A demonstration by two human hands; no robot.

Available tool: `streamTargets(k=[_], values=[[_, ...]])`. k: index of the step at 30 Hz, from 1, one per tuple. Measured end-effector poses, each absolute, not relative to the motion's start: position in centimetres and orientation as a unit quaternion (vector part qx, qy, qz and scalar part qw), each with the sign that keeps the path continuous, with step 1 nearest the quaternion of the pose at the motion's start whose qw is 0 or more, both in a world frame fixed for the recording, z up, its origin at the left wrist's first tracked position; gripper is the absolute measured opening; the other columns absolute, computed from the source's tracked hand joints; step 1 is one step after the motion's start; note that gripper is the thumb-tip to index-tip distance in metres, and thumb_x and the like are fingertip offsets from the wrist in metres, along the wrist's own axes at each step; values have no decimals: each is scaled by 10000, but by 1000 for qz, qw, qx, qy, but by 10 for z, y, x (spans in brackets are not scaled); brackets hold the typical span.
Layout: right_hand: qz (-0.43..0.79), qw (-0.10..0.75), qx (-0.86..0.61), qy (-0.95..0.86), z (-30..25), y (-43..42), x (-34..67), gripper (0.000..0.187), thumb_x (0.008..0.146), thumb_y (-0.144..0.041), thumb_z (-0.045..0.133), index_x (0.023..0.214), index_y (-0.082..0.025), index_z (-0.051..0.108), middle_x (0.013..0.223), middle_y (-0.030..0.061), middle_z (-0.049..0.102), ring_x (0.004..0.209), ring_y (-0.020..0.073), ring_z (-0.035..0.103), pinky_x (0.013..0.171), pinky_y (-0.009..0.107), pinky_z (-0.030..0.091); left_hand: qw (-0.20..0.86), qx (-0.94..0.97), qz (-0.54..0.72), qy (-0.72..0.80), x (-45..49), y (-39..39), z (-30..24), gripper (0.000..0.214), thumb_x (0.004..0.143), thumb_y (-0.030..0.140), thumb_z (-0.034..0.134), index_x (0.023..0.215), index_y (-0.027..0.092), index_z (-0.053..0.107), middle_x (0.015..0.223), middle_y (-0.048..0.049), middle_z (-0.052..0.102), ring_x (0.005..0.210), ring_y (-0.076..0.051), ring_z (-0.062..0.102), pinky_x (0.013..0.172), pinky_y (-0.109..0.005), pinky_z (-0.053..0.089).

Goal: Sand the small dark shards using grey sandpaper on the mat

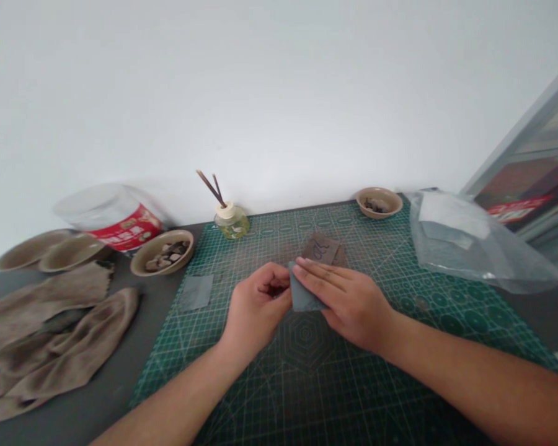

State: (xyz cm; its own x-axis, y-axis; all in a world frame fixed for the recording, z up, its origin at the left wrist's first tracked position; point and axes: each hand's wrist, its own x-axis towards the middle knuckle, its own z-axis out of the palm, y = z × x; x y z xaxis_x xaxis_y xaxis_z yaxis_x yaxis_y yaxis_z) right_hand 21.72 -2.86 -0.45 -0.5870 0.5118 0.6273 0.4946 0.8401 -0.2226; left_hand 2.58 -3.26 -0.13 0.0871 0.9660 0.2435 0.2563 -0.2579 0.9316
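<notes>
my left hand (259,303) and right hand (348,303) clamp a grey sheet (304,294) between their closed fingers (318,277), just above the green cutting mat (335,384).

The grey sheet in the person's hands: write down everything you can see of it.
The grey sheet, matte and paper-like, possibly abrasive paper, is bent or folded, with a corner pointing down toward the wearer. The right hand lies across it, fingers flat on top; the left hand curls against its left edge. It is above the green cutting mat; whether it touches cannot be seen.
</notes>
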Motion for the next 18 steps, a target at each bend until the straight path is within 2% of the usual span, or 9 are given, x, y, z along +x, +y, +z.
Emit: streamTargets(k=[6,14,18], values=[[-11,350,-281,-894,-2,-30,216,517,888,-86,431,1403,-108,472,1414,135,521,1329,205,475,1100,367,436,393,601,501,482,27,-34,0,86,728,175,717,726,173,632,645,19,643,588,-114,573,543,-200,463],[0,363,-268,-893,-3,-32,216,513,899,-106,423,1410,-95,457,1425,153,503,1333,207,472,1074,365,455,402,597,509,471,28,-35,-1,113,747,170,722,731,175,611,649,28,629,588,-103,559,548,-195,454],[76,397,-299,-865,-4,-31,215,526,901,-114,448,1425,-153,446,1363,102,582,1224,173,581,1026,307,487,420,590,518,456,31,-37,1,114,798,198,692,747,178,592,640,23,643,561,-101,582,522,-188,453]])
